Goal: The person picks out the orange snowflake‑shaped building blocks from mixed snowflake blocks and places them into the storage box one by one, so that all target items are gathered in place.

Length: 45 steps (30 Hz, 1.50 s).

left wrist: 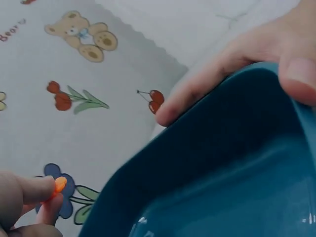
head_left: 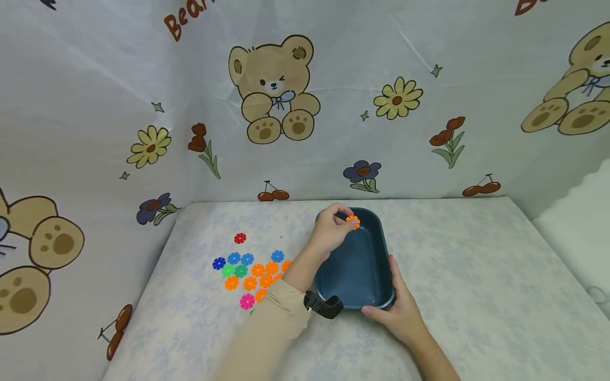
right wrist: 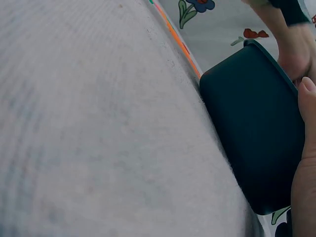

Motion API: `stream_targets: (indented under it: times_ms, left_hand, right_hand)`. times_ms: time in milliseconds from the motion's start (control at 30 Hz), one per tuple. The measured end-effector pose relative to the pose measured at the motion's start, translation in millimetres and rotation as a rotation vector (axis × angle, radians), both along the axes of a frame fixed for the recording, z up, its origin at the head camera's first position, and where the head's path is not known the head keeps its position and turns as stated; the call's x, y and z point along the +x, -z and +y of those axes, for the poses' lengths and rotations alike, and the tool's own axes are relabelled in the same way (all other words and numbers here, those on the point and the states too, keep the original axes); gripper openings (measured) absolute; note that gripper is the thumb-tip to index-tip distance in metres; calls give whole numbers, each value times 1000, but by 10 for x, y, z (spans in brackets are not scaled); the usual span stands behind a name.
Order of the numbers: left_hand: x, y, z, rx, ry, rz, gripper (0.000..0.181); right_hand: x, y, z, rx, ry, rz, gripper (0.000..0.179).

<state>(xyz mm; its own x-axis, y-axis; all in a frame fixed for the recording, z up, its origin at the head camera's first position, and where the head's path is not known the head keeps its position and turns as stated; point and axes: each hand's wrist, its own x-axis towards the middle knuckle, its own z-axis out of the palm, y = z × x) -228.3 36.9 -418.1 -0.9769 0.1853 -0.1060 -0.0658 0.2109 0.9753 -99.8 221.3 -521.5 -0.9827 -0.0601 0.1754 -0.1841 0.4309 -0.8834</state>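
My left hand (head_left: 330, 228) is over the far left part of a dark blue plastic tray (head_left: 388, 253). Thumb and fingertips pinch an orange notched disc (head_left: 353, 221), which shows edge-on as a small orange piece (left wrist: 60, 184) in the left wrist view. My right hand (head_left: 400, 312) holds the tray's near right corner, its thumb at the near rim and its fingers along the right side. The tray's bare inner floor shows in the head view. Only the thumb (right wrist: 307, 106) and part of the right hand appear in the right wrist view.
Left of the tray, several notched discs lie loose: orange (head_left: 250, 283), blue (head_left: 234, 258), dark blue (head_left: 219, 263), green (head_left: 240, 271) and pink (head_left: 247, 301). A red disc (head_left: 240, 238) lies apart farther back. My left forearm hides some. A printed cloth (head_left: 343, 132) hangs behind the table.
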Motion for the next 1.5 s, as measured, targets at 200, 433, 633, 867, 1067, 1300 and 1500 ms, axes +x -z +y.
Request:
stream_targets:
  times_ms: [200, 433, 633, 867, 1067, 1300, 1500]
  left_hand:
    - [-134, 139, 204, -167, -44, -11, 12]
    - [-198, 333, 336, -335, -65, 52, 15]
    - [-226, 478, 379, -490, -56, 131, 17]
    - [-268, 556, 380, -631, -17, 135, 16]
    - [-313, 636, 376, -785, 39, 211, 16]
    - [-291, 616, 372, -838, 6, 196, 19]
    - [-257, 545, 408, -784, -22, 203, 23]
  right_hand:
    - [-3, -3, -21, -11, -1, 0, 127]
    - [4, 21, -12, -18, 0, 3, 127]
    - [1, 25, -13, -19, -5, 1, 127]
    - [1, 13, -14, -20, 0, -7, 128]
    - [-1, 12, -11, -38, -10, -7, 126]
    - [-10, 12, -12, -33, -15, 2, 126]
    - [-9, 33, 2, -17, -9, 8, 127]
